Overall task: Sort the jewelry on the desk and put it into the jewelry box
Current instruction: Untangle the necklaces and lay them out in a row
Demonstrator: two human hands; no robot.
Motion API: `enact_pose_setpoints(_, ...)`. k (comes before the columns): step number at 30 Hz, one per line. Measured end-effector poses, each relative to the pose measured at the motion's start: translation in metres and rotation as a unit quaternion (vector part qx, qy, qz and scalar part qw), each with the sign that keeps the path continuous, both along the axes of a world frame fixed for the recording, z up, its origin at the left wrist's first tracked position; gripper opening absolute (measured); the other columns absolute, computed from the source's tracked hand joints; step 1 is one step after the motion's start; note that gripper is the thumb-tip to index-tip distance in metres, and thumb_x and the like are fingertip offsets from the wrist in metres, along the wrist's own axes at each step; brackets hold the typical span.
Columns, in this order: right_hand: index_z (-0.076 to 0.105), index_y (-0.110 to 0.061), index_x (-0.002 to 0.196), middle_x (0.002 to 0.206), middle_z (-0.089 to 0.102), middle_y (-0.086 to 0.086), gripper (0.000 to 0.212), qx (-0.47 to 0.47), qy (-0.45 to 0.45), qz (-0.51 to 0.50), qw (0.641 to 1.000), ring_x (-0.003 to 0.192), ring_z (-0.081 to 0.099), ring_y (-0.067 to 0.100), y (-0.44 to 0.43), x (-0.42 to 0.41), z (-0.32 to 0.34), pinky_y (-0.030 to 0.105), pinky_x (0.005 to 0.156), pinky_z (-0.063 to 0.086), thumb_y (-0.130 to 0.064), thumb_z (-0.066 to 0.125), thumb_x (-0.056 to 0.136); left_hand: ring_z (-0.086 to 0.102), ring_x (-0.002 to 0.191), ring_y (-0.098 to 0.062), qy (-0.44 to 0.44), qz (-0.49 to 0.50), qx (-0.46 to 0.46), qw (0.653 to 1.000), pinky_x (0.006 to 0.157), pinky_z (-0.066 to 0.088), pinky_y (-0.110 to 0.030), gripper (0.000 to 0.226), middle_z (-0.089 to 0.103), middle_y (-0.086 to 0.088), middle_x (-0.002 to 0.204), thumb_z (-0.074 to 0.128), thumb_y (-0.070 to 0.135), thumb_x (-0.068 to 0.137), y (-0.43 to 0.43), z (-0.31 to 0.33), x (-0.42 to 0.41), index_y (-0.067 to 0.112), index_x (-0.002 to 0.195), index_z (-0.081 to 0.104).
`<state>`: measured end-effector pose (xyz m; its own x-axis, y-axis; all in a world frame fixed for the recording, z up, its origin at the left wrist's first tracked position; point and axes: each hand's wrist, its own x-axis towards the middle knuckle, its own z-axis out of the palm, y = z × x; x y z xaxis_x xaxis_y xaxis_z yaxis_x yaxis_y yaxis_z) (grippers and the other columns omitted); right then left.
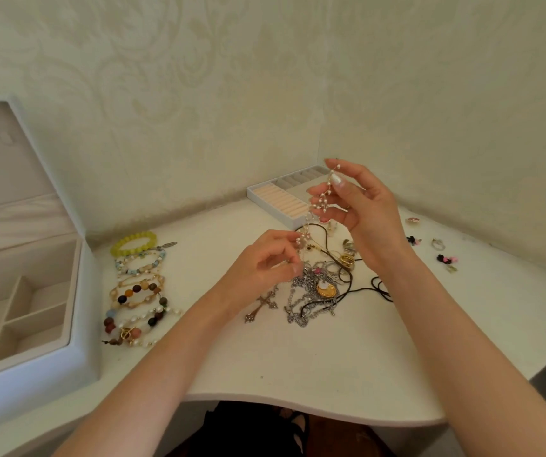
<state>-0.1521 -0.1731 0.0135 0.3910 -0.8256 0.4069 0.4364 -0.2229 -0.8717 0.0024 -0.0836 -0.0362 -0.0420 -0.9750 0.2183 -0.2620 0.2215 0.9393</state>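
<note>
Plainly, the pearl strand (322,201) is the delicate part here. The right hand (360,206) pinches its upper end high in the air, while the left hand (265,262) pinches it lower down, just above the tangle of silver chains (311,288) and the black cord (380,285). I can't tell whether the strand's bottom end is free of that heap. If it is caught, lifting further would likely drag the chains along or strain the fine wire, and a break would scatter pearls across the desk (298,357). The desk's front edge curves away, so loose beads could roll off onto the floor.

The jewelry box (80,341) stands open at the left with its lid up and its compartments showing, well apart from both hands. Beaded bracelets, the yellow bracelet (134,244) first, lie in a row beside it. A ring tray (284,202) sits at the back by the wall, and a cross pendant (263,305) lies near the chains. The desk is white, tucked into a corner papered in pale patterned wallpaper (199,94).
</note>
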Motion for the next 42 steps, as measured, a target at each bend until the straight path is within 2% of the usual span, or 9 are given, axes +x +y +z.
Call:
enact_pose_setpoints(7,0.059,-0.013,0.119,0.084,0.071,0.007,0.028,0.009,-0.029,0.036,0.999,0.076,0.067,0.018,0.001,-0.002,0.002,0.027,0.069,0.054,-0.005,0.052,0.093,0.050,0.111,-0.003,-0.119,0.080,-0.073,0.987,0.083,0.039,-0.022,0.017,0.057,0.024,0.118,0.059,0.038,0.084,0.002,0.003,-0.003,0.022,0.077,0.062)
enact_pose_setpoints(12,0.054,-0.012,0.128,0.093,0.071,0.011,0.038,-0.004,-0.018,0.088,0.996,0.084,0.068,0.020,0.004,0.002,0.001,0.030,0.076,0.055,-0.001,0.051,0.092,0.061,0.098,-0.004,-0.027,0.097,-0.051,0.994,0.089,0.044,-0.027,0.032,0.068,0.010,0.107,0.063,0.038,0.080,-0.006,0.015,-0.007,0.024,0.107,0.054)
enact_pose_setpoints(17,0.053,-0.019,0.128,0.096,0.072,0.010,0.041,-0.003,-0.047,0.114,0.992,0.089,0.066,0.021,0.003,0.000,0.002,0.031,0.079,0.055,0.001,0.049,0.092,0.069,0.075,-0.010,0.038,0.094,-0.041,0.994,0.069,0.050,-0.017,0.008,0.072,-0.001,0.081,0.060,0.008,0.088,-0.010,0.017,-0.008,0.014,0.093,0.063)
enact_pose_setpoints(24,0.053,-0.022,0.131,0.093,0.071,0.007,0.043,-0.012,-0.014,0.056,0.998,0.075,0.060,0.015,0.000,-0.002,0.000,0.027,0.068,0.050,-0.007,0.054,0.091,0.069,0.066,-0.021,0.122,0.089,-0.006,0.989,0.051,0.052,-0.022,0.015,0.073,-0.011,0.086,0.048,0.011,0.096,-0.006,0.021,-0.005,0.003,0.098,0.061)
enact_pose_setpoints(28,0.059,-0.026,0.123,0.082,0.070,0.004,0.038,0.006,0.019,0.006,1.000,0.064,0.051,0.012,-0.003,-0.002,-0.003,0.027,0.061,0.041,-0.008,0.059,0.089,0.065,0.057,-0.017,0.137,0.077,-0.020,0.987,0.050,0.051,-0.021,0.012,0.073,-0.012,0.084,0.050,0.008,0.094,-0.005,0.024,-0.004,0.004,0.097,0.061)
enact_pose_setpoints(32,0.065,-0.023,0.116,0.071,0.066,-0.001,0.029,-0.024,0.102,-0.030,0.994,0.056,0.040,0.013,-0.003,-0.004,-0.003,0.021,0.050,0.031,-0.011,0.061,0.089,0.066,0.072,-0.015,0.158,0.049,-0.040,0.985,0.068,0.054,-0.023,0.020,0.069,-0.013,0.095,0.050,-0.006,0.090,-0.004,0.020,-0.001,0.002,0.105,0.060)
enact_pose_setpoints(36,0.070,-0.021,0.104,0.077,0.068,-0.002,0.024,-0.091,0.242,-0.011,0.966,0.058,0.055,0.002,0.007,0.003,-0.003,0.013,0.053,0.043,-0.018,0.071,0.080,0.066,0.077,-0.014,0.162,0.057,-0.075,0.982,0.074,0.052,-0.024,0.024,0.069,-0.007,0.094,0.049,-0.010,0.088,-0.003,0.020,0.004,0.006,0.104,0.060)
enact_pose_setpoints(39,0.070,-0.017,0.097,0.090,0.071,0.015,0.025,-0.096,0.292,0.013,0.951,0.078,0.068,0.021,0.007,0.006,-0.008,0.026,0.076,0.054,-0.016,0.078,0.073,0.065,0.073,-0.014,0.164,0.066,-0.086,0.980,0.071,0.051,-0.024,0.024,0.069,-0.003,0.089,0.050,-0.009,0.088,-0.002,0.020,0.005,0.007,0.101,0.060)
enact_pose_setpoints(42,0.070,-0.008,0.094,0.085,0.071,0.018,0.021,-0.077,0.307,0.035,0.948,0.071,0.067,0.012,0.004,0.005,-0.007,0.019,0.071,0.054,-0.011,0.077,0.074,0.062,0.069,-0.012,0.162,0.070,-0.083,0.981,0.066,0.050,-0.023,0.021,0.069,0.000,0.087,0.051,-0.007,0.088,-0.002,0.017,0.002,0.008,0.099,0.060)
